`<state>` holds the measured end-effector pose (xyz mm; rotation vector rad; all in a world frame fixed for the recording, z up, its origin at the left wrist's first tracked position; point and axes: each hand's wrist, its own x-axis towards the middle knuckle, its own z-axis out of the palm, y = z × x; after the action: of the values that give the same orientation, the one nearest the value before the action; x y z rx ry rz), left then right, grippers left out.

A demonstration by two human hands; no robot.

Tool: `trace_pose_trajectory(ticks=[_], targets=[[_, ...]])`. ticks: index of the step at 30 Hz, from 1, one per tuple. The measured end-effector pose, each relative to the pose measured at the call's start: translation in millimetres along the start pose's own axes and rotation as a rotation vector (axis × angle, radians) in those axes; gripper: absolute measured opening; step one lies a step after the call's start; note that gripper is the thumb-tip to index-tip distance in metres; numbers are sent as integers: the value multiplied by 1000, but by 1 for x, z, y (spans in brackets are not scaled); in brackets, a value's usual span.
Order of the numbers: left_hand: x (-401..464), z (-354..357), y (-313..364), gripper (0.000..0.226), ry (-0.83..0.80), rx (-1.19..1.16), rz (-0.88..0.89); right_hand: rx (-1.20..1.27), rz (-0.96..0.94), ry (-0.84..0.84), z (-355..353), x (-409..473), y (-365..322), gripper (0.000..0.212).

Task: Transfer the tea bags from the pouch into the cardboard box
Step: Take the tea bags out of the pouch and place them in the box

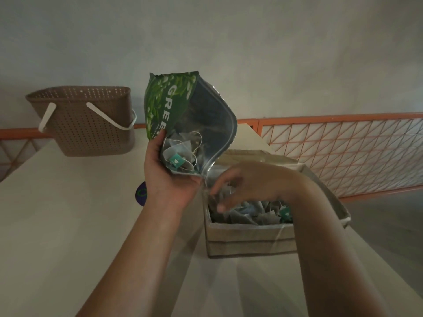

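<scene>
Head view shows the left hand (168, 177) gripping the pouch (183, 124) with its mouth tipped beside the cardboard box (249, 239) at the counter's (68, 225) right edge; the right hand (247, 186) hangs blurred over the boxed tea bags (247, 216), grip unclear; loose bags could spill past the rim.
</scene>
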<state>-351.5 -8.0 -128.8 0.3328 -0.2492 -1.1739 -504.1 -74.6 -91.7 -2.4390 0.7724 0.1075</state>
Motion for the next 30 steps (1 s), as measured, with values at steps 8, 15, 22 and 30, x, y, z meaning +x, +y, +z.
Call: trace_pose_trajectory(ticks=[8,15,22,30], targets=[[1,-1,1,64,-9,-44,22,-48,138,479,0,16,18,14],[0,1,3,56,-22,-42,-3,-18,-54,582,-9,-6,-11,17],[-2,2,-4,42,-28,-26,-54,-301,-194,952,20,15,-40,33],[-1,1,-2,48,-15,-19,-51,111,-314,991,12,13,-36,9]])
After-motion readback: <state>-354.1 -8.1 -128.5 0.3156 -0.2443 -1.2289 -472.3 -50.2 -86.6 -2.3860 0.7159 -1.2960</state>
